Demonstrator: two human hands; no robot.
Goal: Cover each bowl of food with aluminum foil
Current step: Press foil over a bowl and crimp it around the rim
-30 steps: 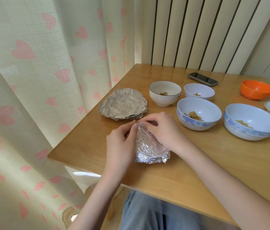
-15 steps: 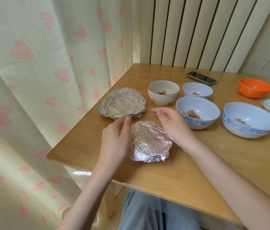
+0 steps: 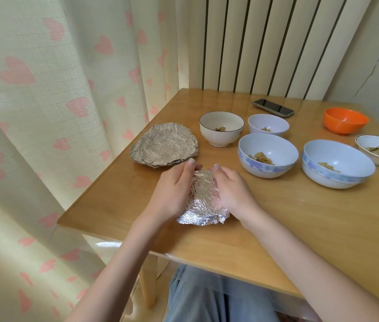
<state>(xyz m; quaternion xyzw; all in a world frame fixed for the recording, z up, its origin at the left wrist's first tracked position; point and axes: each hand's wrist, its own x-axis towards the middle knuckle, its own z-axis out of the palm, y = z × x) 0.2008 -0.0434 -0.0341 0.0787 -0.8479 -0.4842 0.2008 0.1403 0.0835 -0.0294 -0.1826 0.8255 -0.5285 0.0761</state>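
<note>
Both forearms rise from the bottom of the frame to its centre, where the left hand (image 3: 174, 191) and right hand (image 3: 232, 191) face each other, palms inward, fingers nearly straight and pointing away.

One view only: head-worn, wide-angle, looking forward and down from above the near edge of a wooden table (image 3: 276, 217). The wearer sits at that edge; both forearms enter from the bottom, and the lap shows under the table edge. Close range: the left hand (image 3: 172, 191) and right hand (image 3: 232, 194) sit near mid-frame. The view faces a slatted wall panel (image 3: 265, 43) beyond the table's far edge, with a heart-print curtain (image 3: 44, 101) filling the left side. Straight lines bow towards the frame edges. No second view to compare overlap.
</note>
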